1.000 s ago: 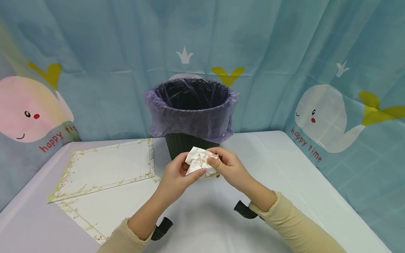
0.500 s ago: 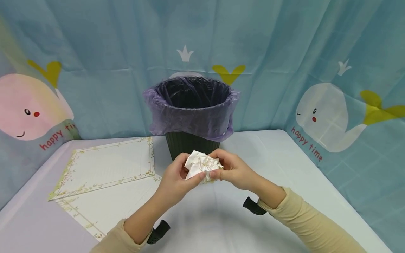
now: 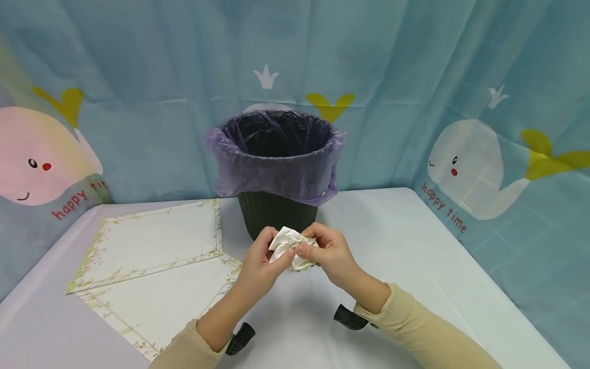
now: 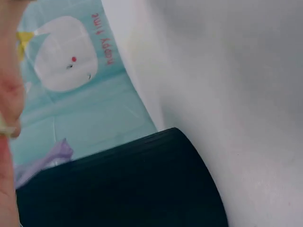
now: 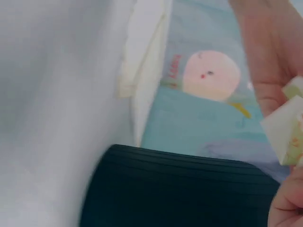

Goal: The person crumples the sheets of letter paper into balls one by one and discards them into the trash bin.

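1. Crumpled paper ball (image 3: 291, 246) sits squeezed between both hands in the head view, held above the white tabletop (image 3: 415, 246) just in front of the black bin (image 3: 276, 218). The left hand (image 3: 260, 264) has its fingers curled round the wad from the left, and the right hand (image 3: 329, 251) pinches it from the right with thumb on top. The bin has a purple bag (image 3: 276, 169) folded over its rim. Two flat sheets with leafy borders (image 3: 152, 246) lie on the tabletop to the left, well apart from the hands.
2. Left wrist view: mostly the ribbed bin wall (image 4: 118, 184) and bare tabletop, with a blurry sliver of hand at the left edge. Can't tell the grip from here.
3. Right wrist view: a corner of the paper ball (image 5: 286, 132) pokes in at the right with fingers (image 5: 265, 52) around it, bin wall below.
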The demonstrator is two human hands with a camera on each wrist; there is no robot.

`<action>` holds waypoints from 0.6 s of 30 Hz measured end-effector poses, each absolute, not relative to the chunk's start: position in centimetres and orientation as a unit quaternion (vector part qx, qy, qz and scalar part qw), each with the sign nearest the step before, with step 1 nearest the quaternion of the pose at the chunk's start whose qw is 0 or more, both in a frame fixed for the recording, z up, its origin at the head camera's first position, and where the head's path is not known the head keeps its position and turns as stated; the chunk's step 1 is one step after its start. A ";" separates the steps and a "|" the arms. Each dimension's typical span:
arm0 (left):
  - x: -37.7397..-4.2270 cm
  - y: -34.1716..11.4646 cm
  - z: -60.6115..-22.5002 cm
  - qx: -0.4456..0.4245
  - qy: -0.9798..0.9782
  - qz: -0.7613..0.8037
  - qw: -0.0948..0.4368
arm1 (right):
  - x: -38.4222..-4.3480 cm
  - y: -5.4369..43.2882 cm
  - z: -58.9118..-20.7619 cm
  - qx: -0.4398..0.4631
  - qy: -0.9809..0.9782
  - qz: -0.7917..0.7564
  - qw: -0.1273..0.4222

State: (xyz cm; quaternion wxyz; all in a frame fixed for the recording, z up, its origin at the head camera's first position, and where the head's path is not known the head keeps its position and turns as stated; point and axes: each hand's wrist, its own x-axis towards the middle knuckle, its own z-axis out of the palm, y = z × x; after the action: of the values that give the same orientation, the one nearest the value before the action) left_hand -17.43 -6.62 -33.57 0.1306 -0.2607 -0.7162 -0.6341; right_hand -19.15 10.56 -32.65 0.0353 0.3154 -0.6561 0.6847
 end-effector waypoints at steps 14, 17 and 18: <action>-17.3 -8.0 -33.3 -0.279 -0.757 -0.588 0.064 | -19.4 11.9 -30.7 0.289 -0.694 0.657 -0.059; -17.3 -8.0 -33.2 -0.280 -0.754 -0.585 0.100 | -19.3 12.2 -30.4 0.341 -0.704 0.619 -0.065; -17.3 -8.1 -33.1 -0.281 -0.756 -0.581 0.105 | -19.3 12.3 -30.4 0.358 -0.706 0.607 -0.068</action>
State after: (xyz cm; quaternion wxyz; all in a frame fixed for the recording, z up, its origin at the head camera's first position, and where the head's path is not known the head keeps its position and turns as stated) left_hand -17.27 -8.08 -33.06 0.1046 -0.2812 -0.7563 -0.5814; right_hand -19.33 12.25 -30.38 -0.0677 0.3579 -0.7060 0.6074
